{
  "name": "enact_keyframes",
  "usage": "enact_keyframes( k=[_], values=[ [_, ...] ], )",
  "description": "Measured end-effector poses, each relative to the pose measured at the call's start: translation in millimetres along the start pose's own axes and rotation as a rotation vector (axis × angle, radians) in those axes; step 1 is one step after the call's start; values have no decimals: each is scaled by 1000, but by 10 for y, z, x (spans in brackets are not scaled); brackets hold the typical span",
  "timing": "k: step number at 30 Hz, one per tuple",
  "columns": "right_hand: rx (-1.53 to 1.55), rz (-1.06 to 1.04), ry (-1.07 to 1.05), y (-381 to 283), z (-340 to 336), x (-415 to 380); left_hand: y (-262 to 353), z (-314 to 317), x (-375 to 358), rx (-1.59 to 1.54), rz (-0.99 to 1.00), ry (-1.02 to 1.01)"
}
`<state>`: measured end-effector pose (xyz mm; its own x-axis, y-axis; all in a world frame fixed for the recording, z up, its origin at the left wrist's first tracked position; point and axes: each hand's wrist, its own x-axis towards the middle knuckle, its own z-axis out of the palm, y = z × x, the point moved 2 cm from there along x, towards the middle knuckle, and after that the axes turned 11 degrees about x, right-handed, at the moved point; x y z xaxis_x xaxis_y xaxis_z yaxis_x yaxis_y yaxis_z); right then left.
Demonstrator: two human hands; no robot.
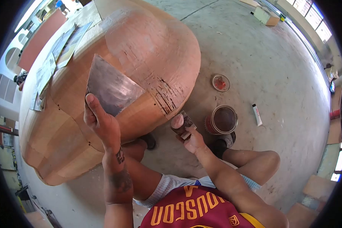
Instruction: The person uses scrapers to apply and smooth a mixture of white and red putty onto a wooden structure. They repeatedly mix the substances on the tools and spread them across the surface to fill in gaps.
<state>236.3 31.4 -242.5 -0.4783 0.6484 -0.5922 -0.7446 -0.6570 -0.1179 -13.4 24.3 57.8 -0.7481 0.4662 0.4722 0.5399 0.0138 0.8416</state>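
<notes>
My left hand point(102, 123) is closed on the lower edge of a flat metal sheet point(114, 86), thumb on its near face, holding it tilted up in front of a large curved wooden form point(79, 125). Lower and to the right, my right hand point(194, 141) grips a putty knife point(187, 122). A lump of pink putty point(177, 121) sits on its blade. Pinkish filler point(136, 36) coats the top of the form, and rough dark slits point(167, 95) mark its near right side. Just right of my right hand stands an open tin point(223, 119).
The tin's round lid point(220, 82) and a white tube point(257, 115) lie on the concrete floor point(277, 76). Sheets of paper point(66, 43) rest on the form's far left. A box point(266, 16) stands far back right. A person point(60, 5) is in the distance.
</notes>
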Motion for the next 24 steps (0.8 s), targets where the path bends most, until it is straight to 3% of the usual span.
enact_keyframes(
  k=[3,8,10,16,19,24],
  values=[
    [51,20,38,113,-25,268,-164,-3,-39,13,-113,-34],
    [85,-22,74,167,122,440,-152,-14,72,-31,-67,110],
    [54,-70,105,170,189,409,-216,-72,93,-41,-92,57],
    [-255,-187,48,81,697,326,-194,-174,74,-43,-151,64],
    [-333,-214,176,94,994,286,-158,-202,40,-94,-167,60],
    [-454,-174,43,3,1194,354,-161,-332,4,-187,-187,8]
  ],
)
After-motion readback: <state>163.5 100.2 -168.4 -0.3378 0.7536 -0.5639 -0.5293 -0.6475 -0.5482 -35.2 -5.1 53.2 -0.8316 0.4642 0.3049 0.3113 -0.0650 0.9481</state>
